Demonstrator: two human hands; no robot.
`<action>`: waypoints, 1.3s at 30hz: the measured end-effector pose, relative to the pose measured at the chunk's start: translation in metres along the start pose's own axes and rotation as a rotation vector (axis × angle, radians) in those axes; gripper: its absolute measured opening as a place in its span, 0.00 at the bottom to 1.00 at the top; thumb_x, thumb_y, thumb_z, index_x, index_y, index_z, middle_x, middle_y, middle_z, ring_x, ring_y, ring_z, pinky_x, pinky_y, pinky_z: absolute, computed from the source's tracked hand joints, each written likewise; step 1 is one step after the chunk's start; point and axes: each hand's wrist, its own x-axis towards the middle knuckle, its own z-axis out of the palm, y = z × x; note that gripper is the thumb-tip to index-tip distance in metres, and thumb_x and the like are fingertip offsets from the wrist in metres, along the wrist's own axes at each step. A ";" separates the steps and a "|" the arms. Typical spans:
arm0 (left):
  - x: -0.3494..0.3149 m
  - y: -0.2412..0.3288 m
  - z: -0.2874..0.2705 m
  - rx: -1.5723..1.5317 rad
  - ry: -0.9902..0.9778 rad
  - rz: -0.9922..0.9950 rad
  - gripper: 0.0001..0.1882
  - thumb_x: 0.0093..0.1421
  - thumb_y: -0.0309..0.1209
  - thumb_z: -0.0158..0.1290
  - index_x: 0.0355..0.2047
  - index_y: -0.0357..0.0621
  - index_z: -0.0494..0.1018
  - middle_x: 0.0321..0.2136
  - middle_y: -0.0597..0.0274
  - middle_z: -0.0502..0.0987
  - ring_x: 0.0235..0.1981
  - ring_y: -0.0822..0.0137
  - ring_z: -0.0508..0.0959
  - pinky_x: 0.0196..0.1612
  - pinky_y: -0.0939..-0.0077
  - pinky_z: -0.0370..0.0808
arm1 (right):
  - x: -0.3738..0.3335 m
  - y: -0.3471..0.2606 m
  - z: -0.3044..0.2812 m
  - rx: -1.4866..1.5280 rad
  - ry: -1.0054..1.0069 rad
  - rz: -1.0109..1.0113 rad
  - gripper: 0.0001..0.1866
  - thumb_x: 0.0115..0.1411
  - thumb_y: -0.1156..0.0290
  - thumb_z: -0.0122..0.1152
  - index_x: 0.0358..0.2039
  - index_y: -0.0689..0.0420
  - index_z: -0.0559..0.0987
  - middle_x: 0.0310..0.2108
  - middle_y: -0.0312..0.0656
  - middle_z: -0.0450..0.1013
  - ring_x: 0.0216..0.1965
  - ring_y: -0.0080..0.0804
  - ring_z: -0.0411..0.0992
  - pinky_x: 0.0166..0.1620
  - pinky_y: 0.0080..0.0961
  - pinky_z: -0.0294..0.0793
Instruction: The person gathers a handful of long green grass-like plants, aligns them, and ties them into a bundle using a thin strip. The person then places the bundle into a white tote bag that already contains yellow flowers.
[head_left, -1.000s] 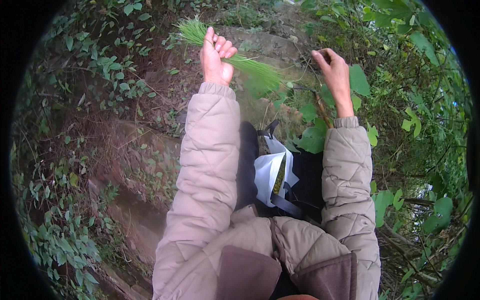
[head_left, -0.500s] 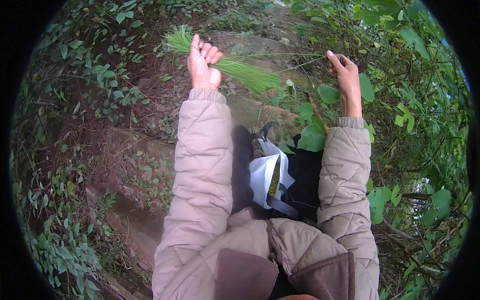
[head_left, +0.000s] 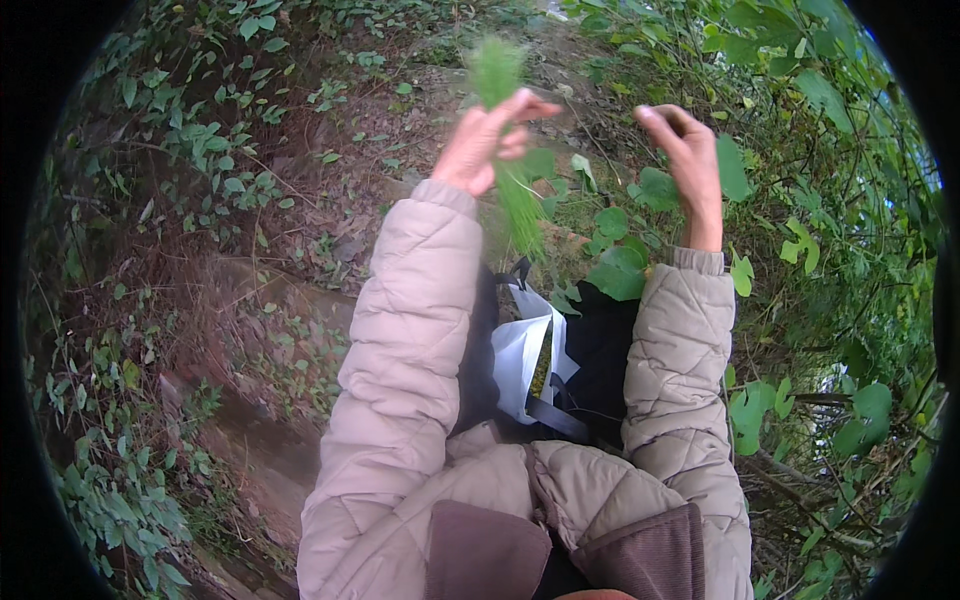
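Note:
My left hand [head_left: 480,145] is closed round a bunch of long, thin green grass [head_left: 497,75]. One end of the bunch sticks up past the fingers, and the other hangs below them; motion blurs both. My index finger points to the right. Across a gap, my right hand [head_left: 688,145] is held up with its fingers curled and thumb against them. No strand can be made out at its fingertips. Below and between my arms sits a white bag [head_left: 515,355] with dark handles, partly open, with yellow-green stuff [head_left: 542,365] inside.
Leafy bushes [head_left: 215,150] line the left side, and dense vines with broad leaves [head_left: 617,270] crowd the right, close to my right hand. Stone steps [head_left: 270,440] with dry litter run down the left. Bare branches [head_left: 800,490] lie at the lower right.
My left hand has swung right with the bunch, which turned from slanting sideways to nearly upright. The thin strands stretched between the bunch and my right hand are no longer visible.

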 end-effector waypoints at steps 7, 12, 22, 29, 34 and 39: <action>-0.002 -0.011 0.021 0.045 -0.257 -0.215 0.16 0.61 0.39 0.54 0.35 0.36 0.70 0.23 0.70 0.67 0.19 0.83 0.59 0.18 0.90 0.57 | 0.001 -0.011 0.050 -0.118 -0.018 -0.064 0.11 0.59 0.66 0.60 0.34 0.62 0.80 0.27 0.35 0.76 0.30 0.17 0.71 0.34 0.17 0.70; 0.010 -0.018 0.004 -0.216 -0.011 -0.162 0.12 0.61 0.36 0.54 0.31 0.40 0.68 0.20 0.72 0.64 0.19 0.83 0.60 0.18 0.90 0.57 | -0.014 -0.016 0.048 -0.262 -0.114 0.095 0.15 0.58 0.62 0.60 0.37 0.61 0.79 0.28 0.36 0.76 0.31 0.20 0.71 0.34 0.21 0.70; 0.008 -0.018 0.000 -0.141 0.188 -0.115 0.13 0.60 0.38 0.54 0.30 0.42 0.69 0.26 0.61 0.74 0.23 0.73 0.71 0.25 0.83 0.70 | -0.024 -0.017 0.037 -0.040 -0.387 0.106 0.11 0.55 0.67 0.63 0.31 0.63 0.82 0.22 0.38 0.76 0.22 0.18 0.71 0.28 0.18 0.70; 0.014 -0.018 -0.024 -0.007 0.255 -0.073 0.15 0.57 0.42 0.57 0.30 0.43 0.70 0.26 0.60 0.75 0.23 0.71 0.72 0.26 0.77 0.70 | -0.017 -0.013 0.007 0.131 -0.259 0.132 0.13 0.60 0.64 0.58 0.38 0.60 0.81 0.29 0.34 0.77 0.28 0.15 0.69 0.33 0.12 0.67; 0.012 -0.016 -0.031 -0.076 0.221 -0.025 0.15 0.54 0.40 0.59 0.29 0.43 0.70 0.24 0.65 0.72 0.22 0.74 0.69 0.24 0.80 0.67 | -0.017 -0.012 0.007 0.113 -0.260 0.142 0.13 0.60 0.65 0.59 0.38 0.60 0.81 0.28 0.34 0.76 0.28 0.14 0.68 0.32 0.12 0.67; 0.011 -0.011 -0.031 -0.118 0.114 -0.132 0.13 0.54 0.36 0.60 0.32 0.45 0.68 0.23 0.68 0.70 0.20 0.77 0.66 0.22 0.83 0.65 | -0.010 0.000 0.004 0.342 0.210 0.104 0.09 0.57 0.69 0.59 0.32 0.61 0.81 0.25 0.35 0.75 0.24 0.15 0.68 0.29 0.12 0.65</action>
